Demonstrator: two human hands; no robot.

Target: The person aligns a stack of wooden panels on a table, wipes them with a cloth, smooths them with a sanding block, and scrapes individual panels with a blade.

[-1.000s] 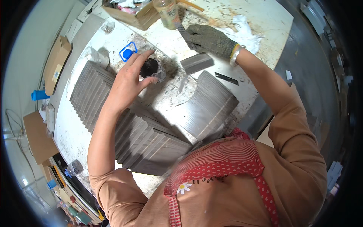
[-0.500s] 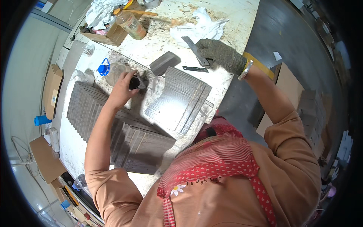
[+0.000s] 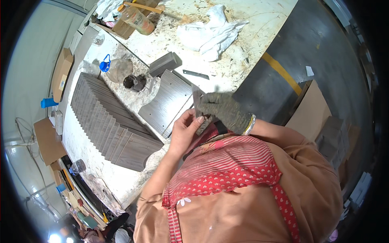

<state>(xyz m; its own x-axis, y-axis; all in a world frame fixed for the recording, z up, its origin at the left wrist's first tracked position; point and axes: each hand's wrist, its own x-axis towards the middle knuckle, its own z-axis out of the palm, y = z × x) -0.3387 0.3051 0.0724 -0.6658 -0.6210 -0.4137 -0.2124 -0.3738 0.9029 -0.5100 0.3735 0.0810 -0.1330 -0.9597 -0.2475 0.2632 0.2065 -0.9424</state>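
My right hand (image 3: 227, 110), in a dark knitted glove, is closed around a flat grey tool (image 3: 197, 96) near the table's front edge, close to my apron. The bare left hand (image 3: 182, 133) meets it there, thumb and fingers pinched at the tool's lower end; what exactly they grip is partly hidden. Beyond the hands lie stacked grey wood-grain panels (image 3: 167, 95) with a curved edge. A small dark-mouthed cup (image 3: 130, 82) sits left of them, touching or close to a clear jug with a blue cap (image 3: 120, 69).
A long leaning row of grey panels (image 3: 129, 148) fills the table's left side. Behind the panels are a grey block (image 3: 163, 65) and a thin black strip (image 3: 196, 74). Farther back lie a white cloth (image 3: 210, 36) and an orange-capped bottle (image 3: 138, 19). Cardboard (image 3: 312, 105) stands right.
My left hand has left the cup and come back to the right hand. The right hand has drawn the grey tool from the far side of the panels toward my body.
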